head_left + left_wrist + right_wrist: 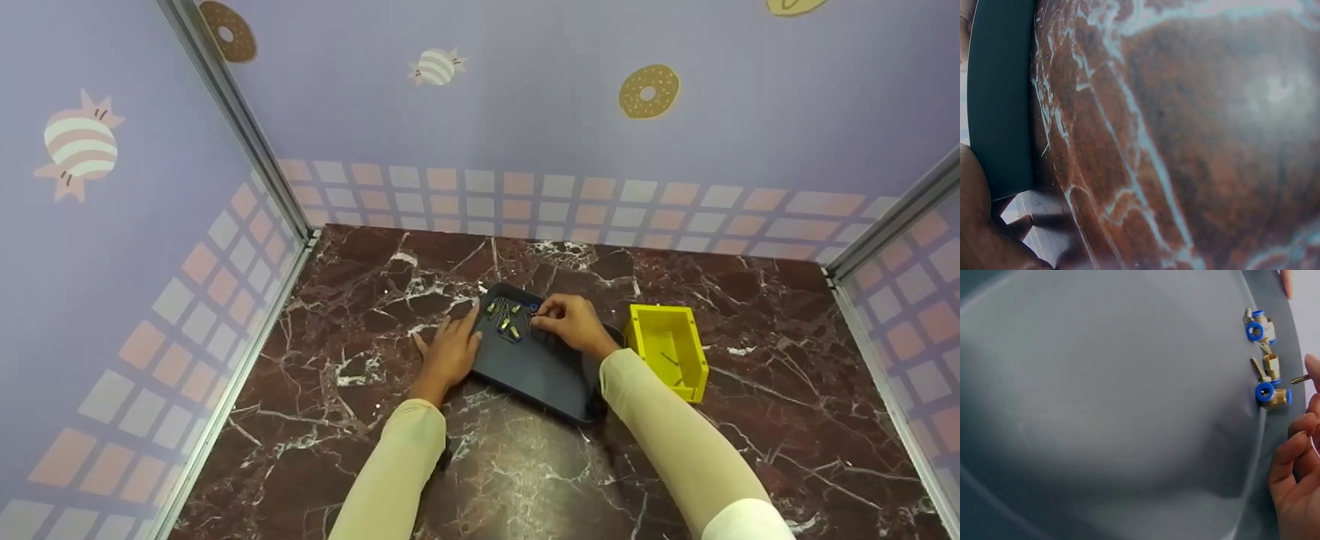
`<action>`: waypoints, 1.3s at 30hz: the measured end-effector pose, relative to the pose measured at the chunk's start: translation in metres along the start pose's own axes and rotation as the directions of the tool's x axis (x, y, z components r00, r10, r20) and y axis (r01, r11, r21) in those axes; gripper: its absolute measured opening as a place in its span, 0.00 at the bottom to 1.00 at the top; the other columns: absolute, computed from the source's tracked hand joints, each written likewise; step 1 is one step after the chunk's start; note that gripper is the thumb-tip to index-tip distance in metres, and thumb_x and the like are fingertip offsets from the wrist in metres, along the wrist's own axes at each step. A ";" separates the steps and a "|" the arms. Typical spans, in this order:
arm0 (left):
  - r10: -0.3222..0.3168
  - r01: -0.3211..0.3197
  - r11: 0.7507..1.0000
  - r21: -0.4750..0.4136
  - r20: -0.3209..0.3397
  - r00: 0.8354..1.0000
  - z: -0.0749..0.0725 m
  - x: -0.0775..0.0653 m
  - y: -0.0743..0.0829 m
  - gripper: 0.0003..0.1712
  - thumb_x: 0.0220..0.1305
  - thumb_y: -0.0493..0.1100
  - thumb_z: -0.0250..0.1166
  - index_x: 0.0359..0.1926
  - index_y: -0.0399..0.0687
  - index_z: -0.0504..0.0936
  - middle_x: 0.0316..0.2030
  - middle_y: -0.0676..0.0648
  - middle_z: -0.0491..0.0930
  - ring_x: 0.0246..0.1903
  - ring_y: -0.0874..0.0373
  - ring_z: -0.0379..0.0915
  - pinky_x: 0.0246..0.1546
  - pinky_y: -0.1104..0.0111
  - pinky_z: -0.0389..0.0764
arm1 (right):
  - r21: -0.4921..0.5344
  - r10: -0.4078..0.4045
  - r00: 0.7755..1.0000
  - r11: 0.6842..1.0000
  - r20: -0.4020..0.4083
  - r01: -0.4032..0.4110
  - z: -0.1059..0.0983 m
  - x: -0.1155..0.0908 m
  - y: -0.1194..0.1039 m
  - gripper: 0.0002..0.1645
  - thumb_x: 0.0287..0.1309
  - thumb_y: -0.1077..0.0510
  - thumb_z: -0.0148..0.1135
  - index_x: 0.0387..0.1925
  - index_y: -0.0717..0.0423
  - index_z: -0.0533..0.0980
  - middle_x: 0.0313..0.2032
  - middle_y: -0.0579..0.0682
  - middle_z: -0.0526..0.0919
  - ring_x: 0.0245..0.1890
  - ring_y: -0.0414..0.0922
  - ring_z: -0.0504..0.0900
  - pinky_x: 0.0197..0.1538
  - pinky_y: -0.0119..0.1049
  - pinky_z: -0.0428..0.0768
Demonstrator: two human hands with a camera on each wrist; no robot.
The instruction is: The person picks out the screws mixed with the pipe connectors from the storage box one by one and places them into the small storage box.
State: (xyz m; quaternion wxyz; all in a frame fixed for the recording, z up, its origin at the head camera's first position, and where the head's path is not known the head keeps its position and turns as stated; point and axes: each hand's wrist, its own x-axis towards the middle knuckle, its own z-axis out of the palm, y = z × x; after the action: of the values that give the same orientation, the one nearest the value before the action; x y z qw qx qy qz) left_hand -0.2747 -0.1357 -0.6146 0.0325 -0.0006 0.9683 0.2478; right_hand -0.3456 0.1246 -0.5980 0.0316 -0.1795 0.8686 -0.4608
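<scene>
My right hand [571,321] is over the far part of a dark tray [525,375], pinching a small brass-coloured screw [1300,379] between thumb and fingertips. Just beside those fingertips, brass tube fittings with blue collars [1275,397] lie along the tray's edge. The head view shows several yellowish fittings [505,324] grouped with thin screws at that end. At the tray's left side, my left hand [448,351] holds the rim, its thumb over the edge and its other fingers spread outside. Part of the left hand also shows in the left wrist view beside the tray wall [1002,101].
A yellow bin [667,330] with a few thin, dark pieces inside stands to the right of the tray, close to the right forearm. Both rest on a dark red marbled tabletop [360,465]. Lilac panels [525,112] rise behind and at both sides.
</scene>
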 end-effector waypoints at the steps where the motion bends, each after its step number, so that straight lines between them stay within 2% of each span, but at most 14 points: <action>1: -0.001 0.001 1.000 -0.002 0.001 1.000 0.000 0.000 0.000 0.33 0.80 0.59 0.48 0.81 0.76 0.51 0.73 0.53 0.69 0.79 0.47 0.51 0.69 0.24 0.34 | 0.002 -0.003 1.000 1.000 -0.004 0.003 -0.002 0.000 -0.001 0.07 0.57 0.54 0.77 0.32 0.49 0.84 0.24 0.44 0.81 0.24 0.40 0.75 0.29 0.32 0.74; 14: -0.009 0.008 1.000 0.016 0.006 1.000 0.000 0.001 0.001 0.32 0.80 0.60 0.46 0.80 0.76 0.52 0.73 0.53 0.69 0.79 0.48 0.51 0.69 0.24 0.33 | 0.016 -0.017 0.999 1.000 -0.050 0.018 -0.028 -0.008 -0.012 0.08 0.57 0.53 0.77 0.32 0.49 0.84 0.25 0.45 0.80 0.26 0.43 0.75 0.29 0.30 0.72; 21: -0.007 0.007 1.000 -0.003 0.001 1.000 0.000 0.000 0.001 0.32 0.80 0.59 0.48 0.80 0.75 0.52 0.73 0.53 0.70 0.79 0.47 0.51 0.69 0.24 0.32 | -0.023 -0.044 0.996 0.999 -0.083 0.042 -0.047 -0.013 -0.017 0.08 0.57 0.50 0.76 0.32 0.47 0.84 0.24 0.45 0.80 0.25 0.42 0.74 0.30 0.31 0.72; 27: 0.000 0.000 1.000 -0.003 0.000 1.000 0.000 0.000 0.001 0.33 0.80 0.59 0.48 0.80 0.75 0.52 0.73 0.53 0.70 0.79 0.47 0.51 0.69 0.23 0.32 | -0.001 -0.053 0.992 0.999 -0.112 0.054 -0.064 -0.019 -0.019 0.07 0.58 0.52 0.76 0.32 0.49 0.85 0.24 0.45 0.81 0.24 0.43 0.74 0.28 0.31 0.72; 34: 0.000 0.000 1.000 0.004 0.002 1.000 0.000 0.001 0.001 0.32 0.80 0.59 0.47 0.80 0.75 0.52 0.72 0.53 0.70 0.79 0.47 0.52 0.69 0.23 0.34 | 0.006 -0.039 0.988 0.999 -0.147 0.040 -0.085 -0.030 -0.015 0.09 0.57 0.50 0.77 0.32 0.48 0.84 0.24 0.47 0.81 0.24 0.43 0.74 0.26 0.30 0.73; 39: -0.001 0.001 1.000 0.005 -0.004 1.000 0.000 0.001 0.000 0.33 0.80 0.58 0.47 0.81 0.75 0.52 0.73 0.53 0.70 0.79 0.47 0.52 0.68 0.23 0.33 | 0.043 -0.044 0.981 0.998 -0.188 0.053 -0.097 -0.039 -0.008 0.11 0.57 0.50 0.77 0.33 0.52 0.84 0.25 0.50 0.83 0.23 0.43 0.75 0.24 0.30 0.75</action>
State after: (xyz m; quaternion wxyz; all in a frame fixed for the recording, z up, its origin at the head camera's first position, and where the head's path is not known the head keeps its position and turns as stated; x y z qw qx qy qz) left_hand -0.2761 -0.1358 -0.6150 0.0308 -0.0015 0.9690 0.2451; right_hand -0.3278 0.2104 -0.5398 -0.0570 -0.1560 0.8519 -0.4967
